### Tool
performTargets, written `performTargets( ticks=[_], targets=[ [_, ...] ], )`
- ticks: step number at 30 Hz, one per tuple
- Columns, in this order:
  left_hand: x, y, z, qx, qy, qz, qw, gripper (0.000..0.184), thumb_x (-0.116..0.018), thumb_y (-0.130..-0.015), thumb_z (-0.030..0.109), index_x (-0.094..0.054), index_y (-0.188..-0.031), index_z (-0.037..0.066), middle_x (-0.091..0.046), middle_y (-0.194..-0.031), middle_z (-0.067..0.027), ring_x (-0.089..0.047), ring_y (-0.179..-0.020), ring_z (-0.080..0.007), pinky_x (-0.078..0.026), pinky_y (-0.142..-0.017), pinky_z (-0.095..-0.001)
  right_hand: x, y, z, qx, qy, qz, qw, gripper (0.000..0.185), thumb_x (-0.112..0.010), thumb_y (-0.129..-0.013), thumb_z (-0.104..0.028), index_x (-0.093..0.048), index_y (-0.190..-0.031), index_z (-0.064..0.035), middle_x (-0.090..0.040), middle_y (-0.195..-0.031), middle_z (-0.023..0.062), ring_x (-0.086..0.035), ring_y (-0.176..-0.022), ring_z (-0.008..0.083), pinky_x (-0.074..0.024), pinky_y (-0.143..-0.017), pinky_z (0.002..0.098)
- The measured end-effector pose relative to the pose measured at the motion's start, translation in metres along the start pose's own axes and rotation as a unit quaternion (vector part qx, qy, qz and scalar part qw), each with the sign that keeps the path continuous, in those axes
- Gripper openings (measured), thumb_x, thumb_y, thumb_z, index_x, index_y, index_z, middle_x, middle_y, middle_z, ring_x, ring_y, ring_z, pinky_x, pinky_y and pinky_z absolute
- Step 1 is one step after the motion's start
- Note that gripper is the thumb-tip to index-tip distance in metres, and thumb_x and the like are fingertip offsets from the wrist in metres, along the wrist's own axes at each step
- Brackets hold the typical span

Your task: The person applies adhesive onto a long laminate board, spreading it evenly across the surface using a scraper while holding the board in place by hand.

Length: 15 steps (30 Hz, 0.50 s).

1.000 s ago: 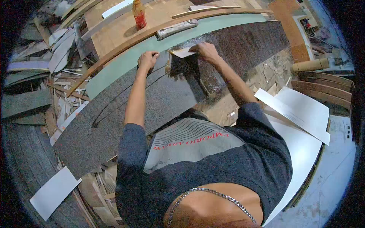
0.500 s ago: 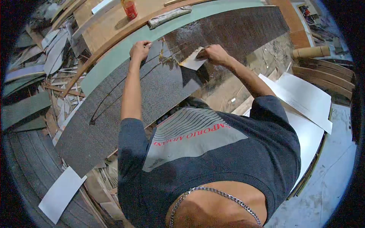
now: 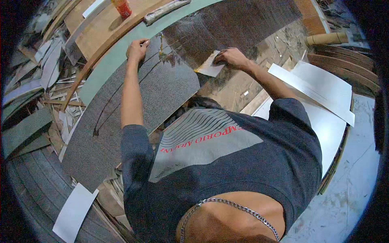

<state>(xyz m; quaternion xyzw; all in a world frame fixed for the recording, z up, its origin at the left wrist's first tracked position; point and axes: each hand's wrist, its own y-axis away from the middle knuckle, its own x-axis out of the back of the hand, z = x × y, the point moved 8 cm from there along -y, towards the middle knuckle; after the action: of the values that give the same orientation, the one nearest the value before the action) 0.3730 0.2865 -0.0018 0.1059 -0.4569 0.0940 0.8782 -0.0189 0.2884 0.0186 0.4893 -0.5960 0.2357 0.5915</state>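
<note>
A long curved board lies across the work surface, speckled grey at left and coated with a wet, dark brown film at right. Amber glue sits in streaks near its middle, and two thin dark lines run down the grey part. At the board's far edge, my left hand is closed, its fingers pinched on that edge; the fingertips are partly hidden. My right hand grips a white spreader card, whose left edge carries yellowish glue and rests on or just over the wet area.
A pale green curved sheet shows beyond the board. Farther back are a red-labelled bottle and a wrapped roll. White sheets lie at right near a cardboard tube. Offcuts are heaped at left.
My right hand has drawn the spreader card rightward and nearer me, away from the amber streaks. My left hand stays at the far edge. The whole view has shifted slightly.
</note>
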Motion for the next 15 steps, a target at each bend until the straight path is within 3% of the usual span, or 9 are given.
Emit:
performTargets(
  ticks=[3,7,9,12,13,15],
  targets=[
    [0.000,0.000,-0.001,-0.019,0.019,0.016,1.000,0.028,-0.065,-0.089,0.042,-0.076,-0.108,0.025,-0.073,-0.107,-0.0086,-0.069,-0.099,-0.0323,-0.053,-0.085,-0.0433,-0.007,0.006,0.003,-0.027,0.013,0.014,0.999,0.045,-0.070,-0.073,-0.011,-0.070,-0.117,-0.0241,-0.072,-0.105,0.0066,-0.069,-0.097,0.0312,-0.0566,-0.079,0.0440],
    [-0.003,-0.003,-0.005,-0.021,0.012,0.018,1.000,0.027,-0.065,-0.089,0.042,-0.076,-0.109,0.025,-0.074,-0.107,-0.0082,-0.069,-0.099,-0.0321,-0.053,-0.084,-0.0435,-0.004,0.013,-0.005,-0.001,0.010,0.011,1.000,0.041,-0.067,-0.076,-0.012,-0.070,-0.115,-0.0244,-0.072,-0.105,0.0064,-0.068,-0.097,0.0313,-0.0563,-0.079,0.0439],
    [-0.002,-0.003,-0.004,-0.015,0.009,0.013,1.000,0.027,-0.064,-0.090,0.042,-0.075,-0.110,0.027,-0.074,-0.106,-0.0078,-0.069,-0.099,-0.0317,-0.053,-0.084,-0.0435,-0.013,0.016,0.002,-0.029,0.002,-0.024,0.999,0.040,-0.066,-0.074,-0.008,-0.072,-0.112,-0.0191,-0.070,-0.117,0.0006,-0.064,-0.112,0.0235,-0.0529,-0.089,0.0383],
    [-0.003,-0.002,-0.005,0.015,-0.002,-0.004,1.000,0.027,-0.064,-0.091,0.042,-0.075,-0.111,0.029,-0.074,-0.106,-0.0072,-0.069,-0.098,-0.0310,-0.053,-0.084,-0.0435,-0.022,0.023,0.010,-0.022,-0.010,-0.020,1.000,0.038,-0.066,-0.076,-0.010,-0.072,-0.112,-0.0205,-0.069,-0.119,0.0000,-0.063,-0.112,0.0234,-0.0529,-0.089,0.0376],
    [-0.005,-0.002,-0.005,0.016,0.000,-0.006,1.000,0.027,-0.064,-0.091,0.042,-0.075,-0.111,0.029,-0.074,-0.106,-0.0072,-0.069,-0.098,-0.0310,-0.053,-0.084,-0.0435,-0.025,0.025,0.010,-0.022,-0.010,-0.022,0.999,0.038,-0.066,-0.076,-0.010,-0.072,-0.112,-0.0205,-0.069,-0.119,0.0000,-0.063,-0.112,0.0234,-0.0529,-0.089,0.0376],
    [-0.006,-0.006,-0.007,0.001,0.001,-0.006,1.000,0.026,-0.064,-0.091,0.043,-0.075,-0.111,0.030,-0.074,-0.106,-0.0073,-0.069,-0.097,-0.0306,-0.054,-0.083,-0.0434,-0.021,0.026,0.007,0.009,0.006,0.030,1.000,0.033,-0.063,-0.081,-0.018,-0.072,-0.112,-0.0270,-0.072,-0.105,0.0055,-0.069,-0.095,0.0299,-0.0558,-0.080,0.0432]
  ],
)
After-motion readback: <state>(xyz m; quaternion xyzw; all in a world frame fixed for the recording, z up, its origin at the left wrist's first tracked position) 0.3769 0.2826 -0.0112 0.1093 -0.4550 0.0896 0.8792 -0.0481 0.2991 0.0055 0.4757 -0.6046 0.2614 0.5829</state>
